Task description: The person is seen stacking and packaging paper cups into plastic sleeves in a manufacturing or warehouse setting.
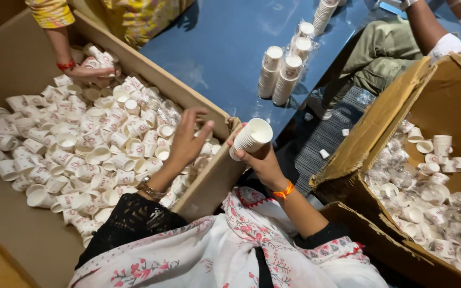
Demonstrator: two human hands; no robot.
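1. Head view, widest thing first: the big brown cardboard box point(6, 58) on your left is heaped with loose small white paper cups point(76, 154); a second torn cardboard box point(396, 112) on your right holds more cups amid clear plastic wrap.
2. Beyond them lies the blue tabletop point(230, 48), where wrapped upright stacks of white cups point(281, 74) stand near its edge.
3. Another person's hand point(92, 72) rests on cups at the far side of the left box; keep clear of it.
4. Your left hand point(188, 140) hovers spread, fingers apart, above the heap, holding nothing.
5. Your right hand point(260, 160) is curled round a nested stack of white cups point(251, 137), tilted over the box wall.
6. Judged from this, you are gathering; next calls for pinching one loose cup and seating it squarely in the stack's open mouth.
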